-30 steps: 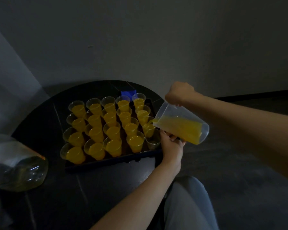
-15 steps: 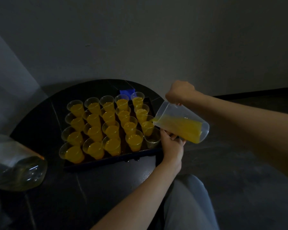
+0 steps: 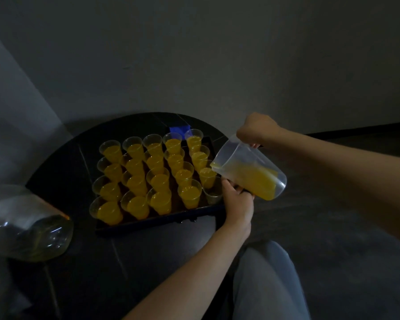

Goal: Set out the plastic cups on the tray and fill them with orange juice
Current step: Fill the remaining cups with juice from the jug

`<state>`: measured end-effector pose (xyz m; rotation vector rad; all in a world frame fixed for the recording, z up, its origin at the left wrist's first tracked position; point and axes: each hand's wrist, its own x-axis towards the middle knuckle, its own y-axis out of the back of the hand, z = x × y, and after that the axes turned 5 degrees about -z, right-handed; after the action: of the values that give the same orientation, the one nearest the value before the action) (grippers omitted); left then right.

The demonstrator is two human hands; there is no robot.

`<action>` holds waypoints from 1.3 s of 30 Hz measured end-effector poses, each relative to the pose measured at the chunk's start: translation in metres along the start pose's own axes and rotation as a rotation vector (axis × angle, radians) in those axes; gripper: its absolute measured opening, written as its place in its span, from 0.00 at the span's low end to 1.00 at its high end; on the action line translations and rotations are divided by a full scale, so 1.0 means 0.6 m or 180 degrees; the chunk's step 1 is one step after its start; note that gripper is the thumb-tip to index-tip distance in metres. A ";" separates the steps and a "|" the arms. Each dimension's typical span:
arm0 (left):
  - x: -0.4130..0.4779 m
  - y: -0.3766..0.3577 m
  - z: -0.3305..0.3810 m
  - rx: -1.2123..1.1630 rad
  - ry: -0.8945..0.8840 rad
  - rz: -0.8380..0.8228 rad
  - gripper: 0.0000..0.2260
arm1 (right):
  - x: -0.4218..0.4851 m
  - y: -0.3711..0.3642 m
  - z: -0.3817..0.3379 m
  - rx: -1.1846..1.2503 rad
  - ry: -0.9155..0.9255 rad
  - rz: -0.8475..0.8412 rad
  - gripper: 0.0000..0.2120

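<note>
While the right hand (image 3: 256, 130) clenched the handle of the tilted jug (image 3: 249, 174), its spout sat low over the one unfilled cup (image 3: 214, 192) at the near right corner of the tray (image 3: 153, 224), presumably to limit splashing. Left hand (image 3: 238, 202) lay under the jug, likely steadying it; its grip could not be told. Other cups (image 3: 159, 199) held juice.

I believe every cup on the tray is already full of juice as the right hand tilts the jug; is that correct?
Not quite: the head view shows the cup at the near right corner of the tray clear and unfilled. The right hand does tilt the jug.
</note>
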<state>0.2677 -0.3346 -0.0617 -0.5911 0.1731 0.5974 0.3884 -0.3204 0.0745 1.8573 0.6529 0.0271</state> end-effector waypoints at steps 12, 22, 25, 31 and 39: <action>-0.037 0.000 -0.023 0.0104 -0.0023 0.0012 0.40 | -0.042 -0.006 0.018 0.0041 -0.0112 0.0058 0.10; -0.059 0.009 -0.041 0.0402 -0.0026 0.0092 0.43 | -0.061 -0.016 0.030 -0.0045 -0.0154 0.0073 0.11; -0.065 0.007 -0.047 0.0367 -0.0030 0.0118 0.41 | -0.065 -0.020 0.031 -0.0164 -0.0173 0.0089 0.10; -0.067 0.005 -0.050 0.0357 0.0017 0.0150 0.40 | -0.062 -0.021 0.036 -0.0185 -0.0188 0.0092 0.11; -0.069 0.005 -0.055 0.0321 0.0027 0.0150 0.41 | -0.057 -0.029 0.037 -0.0151 -0.0150 0.0092 0.12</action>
<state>0.2326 -0.3709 -0.0773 -0.4932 0.2243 0.6282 0.3590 -0.3509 0.0604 1.8163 0.5881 0.0176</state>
